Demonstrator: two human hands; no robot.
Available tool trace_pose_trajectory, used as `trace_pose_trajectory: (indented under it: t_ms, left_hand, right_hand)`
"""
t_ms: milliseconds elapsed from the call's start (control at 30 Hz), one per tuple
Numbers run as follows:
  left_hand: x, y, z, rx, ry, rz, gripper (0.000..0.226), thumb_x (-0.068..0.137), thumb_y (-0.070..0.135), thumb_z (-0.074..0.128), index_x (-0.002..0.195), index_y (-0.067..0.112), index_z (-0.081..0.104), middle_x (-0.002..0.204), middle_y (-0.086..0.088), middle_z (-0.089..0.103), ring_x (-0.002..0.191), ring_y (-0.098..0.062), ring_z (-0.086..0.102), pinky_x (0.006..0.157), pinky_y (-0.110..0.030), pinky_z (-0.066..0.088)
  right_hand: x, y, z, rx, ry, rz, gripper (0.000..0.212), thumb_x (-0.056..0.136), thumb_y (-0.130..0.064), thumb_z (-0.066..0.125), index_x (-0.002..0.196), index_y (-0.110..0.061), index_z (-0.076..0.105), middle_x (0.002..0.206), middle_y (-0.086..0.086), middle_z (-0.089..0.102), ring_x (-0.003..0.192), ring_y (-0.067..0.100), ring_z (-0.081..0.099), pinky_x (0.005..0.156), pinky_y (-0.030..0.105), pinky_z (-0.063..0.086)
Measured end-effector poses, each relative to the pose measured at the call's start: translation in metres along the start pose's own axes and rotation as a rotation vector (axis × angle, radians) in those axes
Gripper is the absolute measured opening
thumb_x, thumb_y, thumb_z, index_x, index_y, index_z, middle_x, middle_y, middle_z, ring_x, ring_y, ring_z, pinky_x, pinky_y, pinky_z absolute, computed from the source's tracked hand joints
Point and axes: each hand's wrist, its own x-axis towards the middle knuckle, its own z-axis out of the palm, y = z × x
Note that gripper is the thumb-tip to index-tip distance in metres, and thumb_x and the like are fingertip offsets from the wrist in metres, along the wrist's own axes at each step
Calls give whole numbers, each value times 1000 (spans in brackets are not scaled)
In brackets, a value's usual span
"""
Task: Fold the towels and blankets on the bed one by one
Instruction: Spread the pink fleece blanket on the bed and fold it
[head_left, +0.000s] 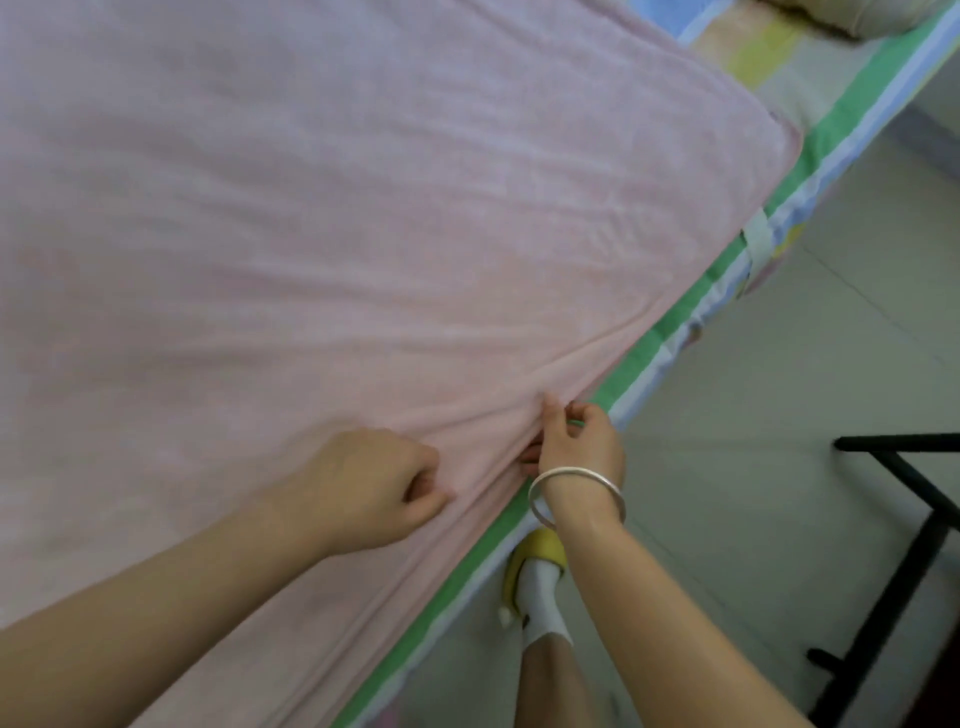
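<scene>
Gripping a pink blanket (363, 234) with both hands at the near long edge of the bed (779, 67). Spread almost flat over most of the mattress, reaching nearly to that edge and stopping short of the far right corner, with creases fanning out from the two grips. Bunching a fold of the cloth in the left hand (379, 483), fingers curled tight against the thumb, just inside the edge. Pinching the blanket's border between thumb and fingers of the right hand (576, 441), directly above the green stripe (672, 322) of the striped sheet, with a silver bangle (576, 474) round that wrist. Held close together without touching. Showing what may be a pillow (857, 15) at the bed's far right corner, cropped and too blurred to confirm. Standing beside the bed on pale floor tiles (779, 364), with one foot in a white sock (540, 587) and a yellow slipper (540, 545) set against the bed's side beneath the right forearm. Flanked on the floor by a black metal frame (898, 545), well apart from the bed.
</scene>
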Motion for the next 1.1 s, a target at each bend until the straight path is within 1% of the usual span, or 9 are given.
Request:
trace_pose_trajectory:
  t_ms: [67, 167, 267, 367, 533, 667, 800, 933, 1100]
  left_hand:
    - [-37, -12, 9, 39, -18, 22, 50, 72, 70, 29, 66, 23, 46, 66, 5, 62, 66, -17, 60, 53, -27, 32]
    - [-81, -21, 18, 4, -31, 42, 47, 68, 69, 39, 66, 23, 49, 61, 8, 57, 60, -13, 56, 50, -27, 28]
    - [-106, -26, 32, -133, -64, -31, 43, 65, 69, 43, 71, 27, 48, 61, 14, 50, 60, -5, 49, 54, -23, 33]
    - [-111, -22, 46, -67, -24, 22, 28, 70, 55, 50, 72, 28, 43, 66, 12, 53, 65, -15, 58, 56, -27, 38]
    - [-104, -8, 53, 105, -44, 134, 15, 80, 36, 48, 81, 20, 49, 83, -4, 65, 73, -32, 61, 57, -34, 37]
    - [-111, 10, 58, 20, -176, 172, 13, 81, 32, 42, 78, 20, 47, 80, -6, 64, 72, -31, 59, 58, -32, 35]
    - [-125, 10, 58, -163, -131, 82, 19, 87, 37, 42, 84, 22, 54, 83, 0, 65, 78, -24, 60, 64, -31, 41]
    - [-149, -10, 50, -371, -26, -60, 6, 89, 36, 50, 85, 31, 53, 72, 13, 58, 67, -8, 53, 63, -29, 43]
    - [-211, -36, 51, -159, -4, -10, 19, 81, 47, 44, 73, 30, 46, 58, 15, 45, 53, -4, 42, 48, -15, 27]
  right_hand:
    - [-30, 4, 16, -11, 53, -16, 52, 69, -74, 43, 74, -23, 51, 81, 5, 70, 77, 36, 67, 76, 50, 55]
    - [-66, 6, 33, -53, 130, -10, 35, 93, -48, 51, 92, -13, 57, 92, 8, 67, 91, 33, 63, 79, 35, 46]
    - [-99, 11, 48, -80, 272, 52, 30, 98, -42, 46, 108, -15, 54, 105, 6, 68, 99, 31, 61, 74, 32, 37]
    - [-112, 18, 59, -126, 348, 73, 28, 99, -42, 44, 111, -18, 52, 110, 1, 68, 99, 29, 61, 71, 30, 31]
    - [-108, 27, 52, -192, 391, 55, 26, 99, -37, 46, 112, -16, 53, 110, 8, 67, 100, 33, 61, 77, 33, 39]
    - [-112, 45, 39, -151, 399, 56, 24, 99, -32, 49, 109, -12, 56, 109, 10, 66, 99, 31, 60, 69, 28, 27]
    - [-115, 52, 33, -142, 357, -4, 22, 97, -34, 52, 104, -13, 56, 103, 8, 67, 96, 29, 61, 71, 27, 32]
    - [-132, 53, 38, -130, 281, -12, 27, 95, -40, 55, 102, -14, 54, 72, -8, 54, 80, 23, 54, 68, 27, 32]
    - [-193, 83, 60, -133, 97, -5, 29, 92, -48, 56, 87, -20, 51, 74, -3, 61, 81, 26, 62, 73, 34, 46]
